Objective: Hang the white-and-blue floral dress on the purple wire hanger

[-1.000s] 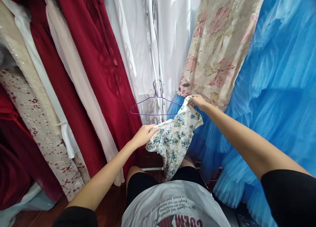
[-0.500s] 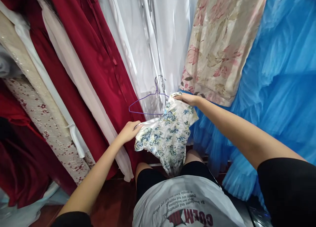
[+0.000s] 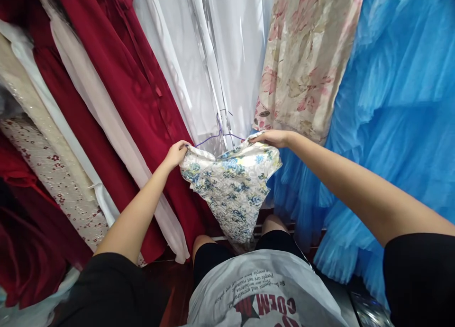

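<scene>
A white garment with blue and green flowers (image 3: 232,189) is stretched between my two hands, its narrow lower part hanging down by my knees. My left hand (image 3: 177,154) pinches its left shoulder edge. My right hand (image 3: 273,138) grips the right shoulder, fingers partly hidden by the cloth. Behind the neckline, a thin purple hanger (image 3: 220,129) shows its hook and upper arms. The lower part of the hanger is hidden by the fabric, and the left end of its arm passes close to my left fingers.
Dark red dresses (image 3: 117,99) and a pale pink cloth (image 3: 106,113) hang at the left. White fabric (image 3: 238,57) hangs straight ahead, with a floral beige dress (image 3: 302,66) to its right. Blue tulle (image 3: 394,128) fills the far right. Dark red flooring (image 3: 172,289) lies below.
My left hand has moved up and left with its shoulder of the garment. The garment is now spread wider and more level, covering the lower part of the hanger.
</scene>
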`<state>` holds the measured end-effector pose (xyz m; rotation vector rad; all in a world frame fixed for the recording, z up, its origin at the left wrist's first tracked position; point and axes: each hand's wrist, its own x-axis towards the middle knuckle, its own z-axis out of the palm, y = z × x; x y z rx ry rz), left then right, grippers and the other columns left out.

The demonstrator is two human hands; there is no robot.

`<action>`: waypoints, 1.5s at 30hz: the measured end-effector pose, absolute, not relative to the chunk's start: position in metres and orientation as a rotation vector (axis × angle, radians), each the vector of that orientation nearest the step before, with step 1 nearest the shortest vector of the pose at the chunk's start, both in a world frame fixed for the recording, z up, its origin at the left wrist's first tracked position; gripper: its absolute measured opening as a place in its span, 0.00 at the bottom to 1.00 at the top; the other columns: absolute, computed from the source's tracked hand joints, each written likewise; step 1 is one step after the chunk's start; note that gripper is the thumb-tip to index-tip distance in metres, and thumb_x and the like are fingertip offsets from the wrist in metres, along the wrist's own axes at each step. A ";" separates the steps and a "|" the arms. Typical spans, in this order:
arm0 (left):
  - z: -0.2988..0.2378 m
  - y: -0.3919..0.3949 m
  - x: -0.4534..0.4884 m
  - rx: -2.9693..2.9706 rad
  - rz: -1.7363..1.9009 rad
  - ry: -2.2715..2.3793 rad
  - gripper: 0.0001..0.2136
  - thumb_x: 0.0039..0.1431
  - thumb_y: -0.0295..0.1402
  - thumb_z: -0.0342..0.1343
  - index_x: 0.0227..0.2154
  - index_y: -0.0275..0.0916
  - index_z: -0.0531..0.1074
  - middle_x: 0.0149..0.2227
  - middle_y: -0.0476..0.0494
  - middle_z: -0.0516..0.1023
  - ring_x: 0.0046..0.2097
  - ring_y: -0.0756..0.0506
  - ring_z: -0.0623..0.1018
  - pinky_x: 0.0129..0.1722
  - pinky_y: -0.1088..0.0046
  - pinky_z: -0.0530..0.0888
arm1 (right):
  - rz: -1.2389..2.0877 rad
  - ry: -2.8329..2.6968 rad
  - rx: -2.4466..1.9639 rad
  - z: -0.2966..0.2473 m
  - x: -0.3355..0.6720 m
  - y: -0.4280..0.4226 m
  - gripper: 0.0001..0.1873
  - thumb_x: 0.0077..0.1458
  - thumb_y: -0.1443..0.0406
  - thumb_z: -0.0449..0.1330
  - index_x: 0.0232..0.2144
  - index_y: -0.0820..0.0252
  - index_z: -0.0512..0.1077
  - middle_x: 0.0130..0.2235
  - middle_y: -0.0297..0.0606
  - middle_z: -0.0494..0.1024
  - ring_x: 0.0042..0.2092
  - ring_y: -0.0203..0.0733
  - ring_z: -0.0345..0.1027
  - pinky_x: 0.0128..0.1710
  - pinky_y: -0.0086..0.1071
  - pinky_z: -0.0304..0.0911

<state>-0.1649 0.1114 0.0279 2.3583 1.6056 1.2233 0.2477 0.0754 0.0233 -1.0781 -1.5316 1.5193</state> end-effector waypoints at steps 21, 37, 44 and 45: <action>0.014 0.080 -0.108 2.242 1.741 1.416 0.04 0.62 0.33 0.54 0.39 0.41 0.68 0.33 0.47 0.73 0.34 0.46 0.73 0.38 0.72 0.66 | 1.157 -1.836 -0.814 0.064 0.209 0.002 0.10 0.50 0.61 0.69 0.31 0.63 0.80 0.26 0.35 0.78 0.26 0.36 0.70 0.26 0.28 0.66; 0.021 0.017 -0.001 1.289 1.360 0.574 0.17 0.70 0.44 0.40 0.31 0.40 0.65 0.19 0.56 0.54 0.17 0.54 0.56 0.20 0.77 0.58 | 0.720 -2.039 -0.908 -0.019 0.194 -0.016 0.25 0.49 0.54 0.69 0.47 0.57 0.71 0.46 0.39 0.77 0.48 0.49 0.66 0.48 0.37 0.61; 0.030 -0.015 0.026 1.387 1.176 0.423 0.10 0.66 0.41 0.53 0.40 0.38 0.69 0.30 0.48 0.71 0.29 0.51 0.74 0.30 0.75 0.72 | 0.936 -1.826 -0.908 -0.049 0.247 -0.040 0.24 0.59 0.44 0.55 0.24 0.56 0.64 0.22 0.31 0.68 0.24 0.38 0.61 0.25 0.30 0.57; 0.031 -0.015 0.028 1.451 1.182 0.432 0.11 0.65 0.40 0.55 0.42 0.38 0.70 0.36 0.45 0.75 0.35 0.49 0.78 0.34 0.73 0.75 | 0.981 -1.682 -0.912 -0.049 0.250 -0.043 0.23 0.57 0.43 0.57 0.26 0.55 0.65 0.23 0.32 0.70 0.25 0.39 0.64 0.25 0.31 0.60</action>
